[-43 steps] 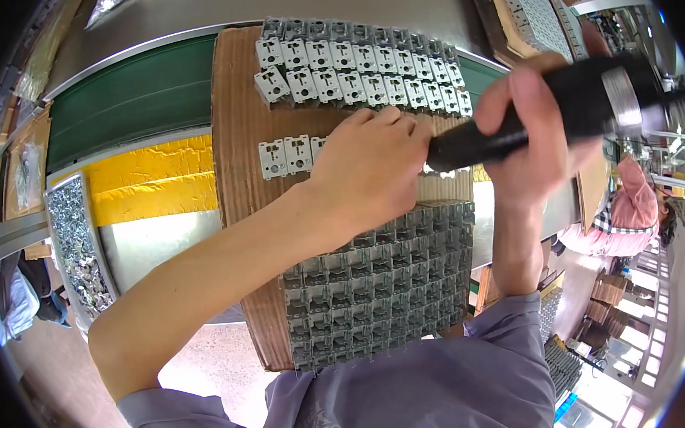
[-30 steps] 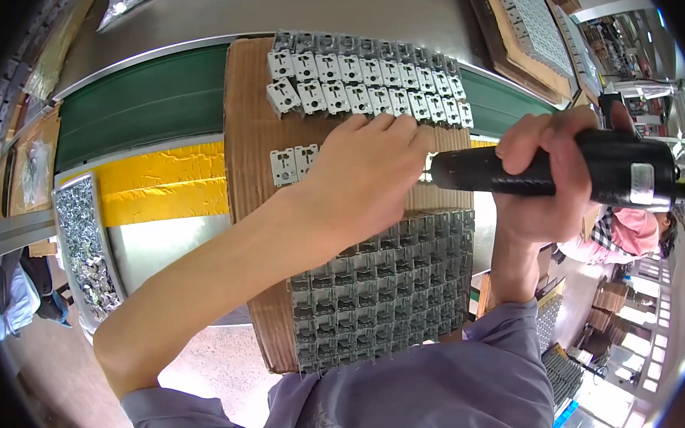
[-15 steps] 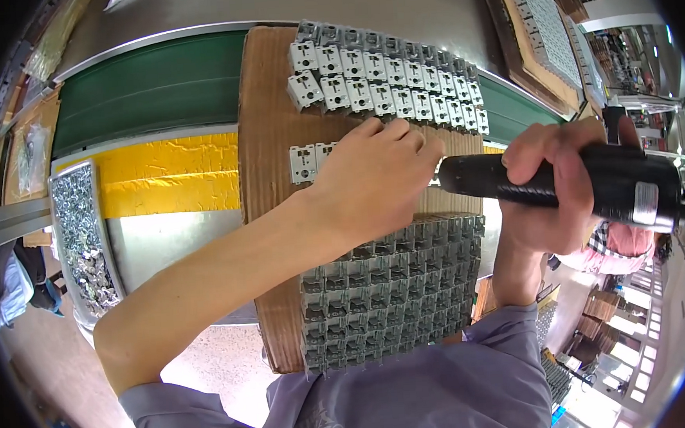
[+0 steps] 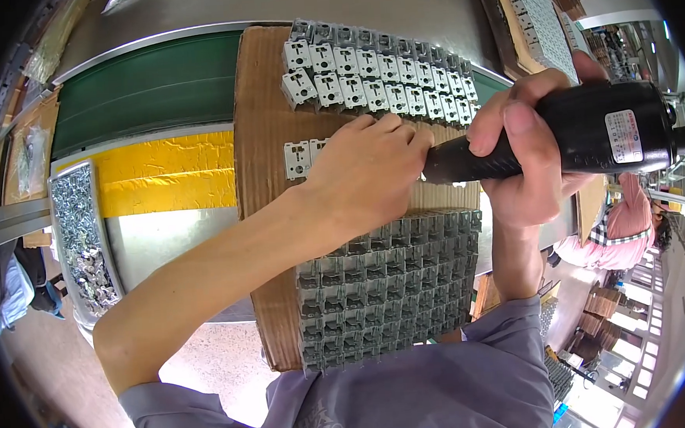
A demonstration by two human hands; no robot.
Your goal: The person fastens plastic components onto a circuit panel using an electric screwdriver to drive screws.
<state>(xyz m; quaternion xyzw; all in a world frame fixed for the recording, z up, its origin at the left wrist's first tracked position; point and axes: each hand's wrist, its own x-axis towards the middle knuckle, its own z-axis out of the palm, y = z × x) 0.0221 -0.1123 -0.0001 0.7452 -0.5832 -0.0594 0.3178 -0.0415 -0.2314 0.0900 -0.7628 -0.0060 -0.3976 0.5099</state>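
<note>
My right hand (image 4: 522,144) is wrapped round a black power screwdriver (image 4: 581,133), held nearly level with its narrow end pointing left. At that end my left hand (image 4: 367,169) has its fingers curled down; what they pinch is hidden beneath them. Under the left hand runs a short row of small white-faced parts (image 4: 298,160), mostly covered by the hand. Beyond it stand two rows of white-faced metal parts (image 4: 349,60), with greyer ones behind. Closer to me are several rows of grey metal frames (image 4: 386,282). All rest on a brown cardboard sheet (image 4: 261,93).
On the left stands a clear-rimmed tray (image 4: 102,229) of small shiny metal pieces. Yellow tape (image 4: 167,174) and a green strip (image 4: 146,85) cross the bench. Another board of parts (image 4: 535,26) lies at the far right. A person in pink (image 4: 626,232) is beyond my right arm.
My right hand and the screwdriver have moved left and up, and the tool now tilts upward to the right. My left hand stays at its tip, barely shifted.
</note>
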